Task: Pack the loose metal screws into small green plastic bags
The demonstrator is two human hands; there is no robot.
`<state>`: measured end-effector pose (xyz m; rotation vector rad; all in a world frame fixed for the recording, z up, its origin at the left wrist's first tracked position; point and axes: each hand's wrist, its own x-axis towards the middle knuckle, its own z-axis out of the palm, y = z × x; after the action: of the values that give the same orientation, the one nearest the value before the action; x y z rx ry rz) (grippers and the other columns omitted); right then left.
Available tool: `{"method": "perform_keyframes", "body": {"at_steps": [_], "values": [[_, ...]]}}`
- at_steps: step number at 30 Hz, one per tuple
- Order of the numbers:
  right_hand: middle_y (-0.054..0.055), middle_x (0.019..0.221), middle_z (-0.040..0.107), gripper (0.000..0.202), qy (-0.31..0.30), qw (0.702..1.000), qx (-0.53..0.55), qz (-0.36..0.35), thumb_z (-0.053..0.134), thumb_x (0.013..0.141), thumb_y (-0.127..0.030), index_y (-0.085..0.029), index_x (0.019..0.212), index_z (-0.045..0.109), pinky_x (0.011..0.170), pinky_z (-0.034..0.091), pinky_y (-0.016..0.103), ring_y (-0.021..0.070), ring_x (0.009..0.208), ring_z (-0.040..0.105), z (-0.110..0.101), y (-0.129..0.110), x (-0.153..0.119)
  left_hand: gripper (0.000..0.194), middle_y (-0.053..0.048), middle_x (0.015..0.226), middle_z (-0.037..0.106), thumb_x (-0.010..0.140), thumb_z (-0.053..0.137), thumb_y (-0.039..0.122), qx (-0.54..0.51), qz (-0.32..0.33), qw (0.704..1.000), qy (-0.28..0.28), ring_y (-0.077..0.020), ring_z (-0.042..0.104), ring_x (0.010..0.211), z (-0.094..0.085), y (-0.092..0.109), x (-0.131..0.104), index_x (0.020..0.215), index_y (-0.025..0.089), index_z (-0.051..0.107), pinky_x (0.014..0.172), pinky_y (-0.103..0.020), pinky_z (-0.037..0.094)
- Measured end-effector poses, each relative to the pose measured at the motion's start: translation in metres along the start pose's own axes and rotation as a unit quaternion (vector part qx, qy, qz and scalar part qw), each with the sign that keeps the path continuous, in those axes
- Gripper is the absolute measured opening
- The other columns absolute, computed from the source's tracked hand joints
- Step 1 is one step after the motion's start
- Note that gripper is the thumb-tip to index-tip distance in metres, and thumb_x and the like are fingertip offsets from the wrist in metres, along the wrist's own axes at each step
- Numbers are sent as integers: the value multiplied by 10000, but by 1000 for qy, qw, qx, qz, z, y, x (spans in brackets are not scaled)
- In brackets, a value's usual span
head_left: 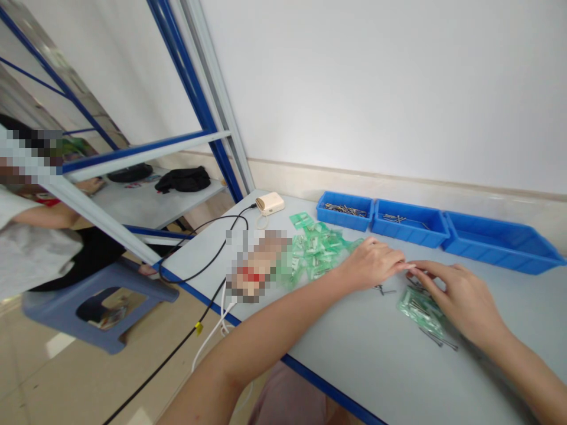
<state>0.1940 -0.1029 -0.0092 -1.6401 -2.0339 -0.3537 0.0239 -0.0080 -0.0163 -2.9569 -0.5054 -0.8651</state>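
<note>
My left hand (pixel 375 263) and my right hand (pixel 465 295) meet above the table, thumbs and fingertips pinched together. Whatever is between the fingertips is too small and hidden to make out. Under my right hand lies a green-tinted clear plastic bag (pixel 420 310) with thin metal screws or pins in it. Two loose long screws or pins (pixel 436 338) lie just in front of that bag. A few more metal pieces (pixel 383 290) rest below my left hand. To its left spreads a pile of small green plastic bags (pixel 316 251), partly covered by my left hand and forearm.
Along the wall stand three blue bins: the left bin (pixel 344 223) and middle bin (pixel 410 236) hold metal pieces, next to the right bin (pixel 505 254). A cream power bank (pixel 270 203), cables and a blurred-out object (pixel 257 268) lie left. Another person sits by a blue stool (pixel 101 301).
</note>
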Motion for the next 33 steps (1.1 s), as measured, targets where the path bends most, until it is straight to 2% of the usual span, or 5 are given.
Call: {"method": "perform_keyframes", "body": {"at_steps": [7,16,21,28,33], "values": [[-10,747,665,436,-33,999,16,35,338,923,-553,-267,967,664,541,394,287,165,591,585,0,2,0,383,-18,814,663,991,306,345,16,30,999,2,-145,587,794,-1,-2,0,882,145,614,795,-299,327],[-14,710,652,423,25,1000,8,-2,371,919,-546,-254,956,674,595,398,289,145,591,579,-2,-5,6,353,-15,816,663,979,344,352,-35,-63,997,-18,-137,586,788,-1,2,2,871,145,608,797,-283,346],[-22,675,638,439,6,1000,9,-9,350,920,-561,-271,968,676,570,377,286,131,522,534,-3,-5,6,319,2,787,659,979,344,338,-73,-125,989,-39,-133,592,811,-1,2,2,890,154,588,803,-271,352],[-4,668,628,411,-17,999,15,49,371,902,-525,-267,957,686,548,347,287,130,486,506,-9,-6,7,292,-12,822,653,970,364,342,-25,-53,997,-49,-148,591,817,3,-1,2,992,164,595,809,-291,350],[17,679,637,453,-7,999,12,52,354,906,-547,-228,949,674,603,362,309,147,530,537,-6,-7,5,338,-29,813,654,978,341,344,-37,-71,996,-36,-140,585,780,1,1,1,918,146,608,805,-290,366]]}}
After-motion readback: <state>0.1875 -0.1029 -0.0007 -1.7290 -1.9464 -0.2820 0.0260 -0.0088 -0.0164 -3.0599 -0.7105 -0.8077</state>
